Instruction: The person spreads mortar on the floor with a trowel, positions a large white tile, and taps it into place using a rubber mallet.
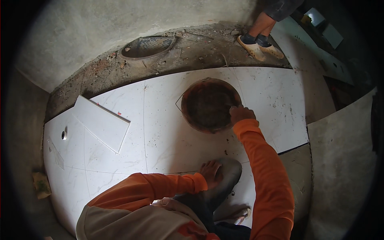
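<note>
A round bucket (210, 131) with a brownish rim stands on the white floor tiles, its wire handle hanging to the left. Its inside is dark, so I cannot make out the contents. My right hand (241, 114) is closed at the bucket's right rim, the arm stretched forward in an orange sleeve. Whatever its fingers hold is hidden from this angle. Resting on my bent knee (230, 170), my left hand (211, 173) lies with its fingers stretched out and nothing in them.
A cut white tile (102, 124) lies loose at the left, with small red pieces (119, 113) by its edge. Farther left is a white roll (64, 135). A half-round basin (148, 47) sits in rubble along the wall. Another person's feet in clogs (252, 48) stand at the far right.
</note>
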Tool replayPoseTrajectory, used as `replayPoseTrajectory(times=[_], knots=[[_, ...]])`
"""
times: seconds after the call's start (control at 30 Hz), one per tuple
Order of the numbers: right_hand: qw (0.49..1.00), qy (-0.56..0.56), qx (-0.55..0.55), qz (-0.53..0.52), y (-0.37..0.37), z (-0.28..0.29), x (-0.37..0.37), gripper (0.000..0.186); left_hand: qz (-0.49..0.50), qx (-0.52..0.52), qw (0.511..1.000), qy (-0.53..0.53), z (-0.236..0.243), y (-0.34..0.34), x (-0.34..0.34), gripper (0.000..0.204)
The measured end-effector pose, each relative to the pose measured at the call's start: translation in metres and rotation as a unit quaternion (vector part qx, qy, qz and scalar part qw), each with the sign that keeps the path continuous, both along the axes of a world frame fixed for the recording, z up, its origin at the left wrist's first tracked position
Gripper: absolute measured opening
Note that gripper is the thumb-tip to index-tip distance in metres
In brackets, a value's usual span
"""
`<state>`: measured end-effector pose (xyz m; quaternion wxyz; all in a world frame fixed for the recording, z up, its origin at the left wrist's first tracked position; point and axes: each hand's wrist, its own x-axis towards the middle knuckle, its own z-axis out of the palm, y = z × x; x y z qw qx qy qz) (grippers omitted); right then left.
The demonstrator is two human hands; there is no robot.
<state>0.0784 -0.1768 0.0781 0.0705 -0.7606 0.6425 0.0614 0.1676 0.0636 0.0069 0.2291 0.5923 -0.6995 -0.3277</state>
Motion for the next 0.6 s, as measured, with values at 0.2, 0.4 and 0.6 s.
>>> replayPoseTrajectory(times=[0.2, 0.4, 0.6], knots=[[0.978, -0.037, 0.205, -0.018, 0.007, 0.028, 0.025, 0.041, -0.019, 0.037, 0.999, -0.016, 0.005, -0.002, 0.004, 0.040], [0.960, -0.133, 0.240, -0.052, 0.000, 0.015, 0.005, 0.043, -0.019, 0.028, 0.999, -0.003, 0.001, -0.002, 0.002, 0.041], [0.934, -0.240, 0.259, -0.056, 0.011, 0.014, -0.021, 0.044, -0.027, 0.035, 0.999, 0.003, 0.000, 0.000, 0.004, 0.040]])
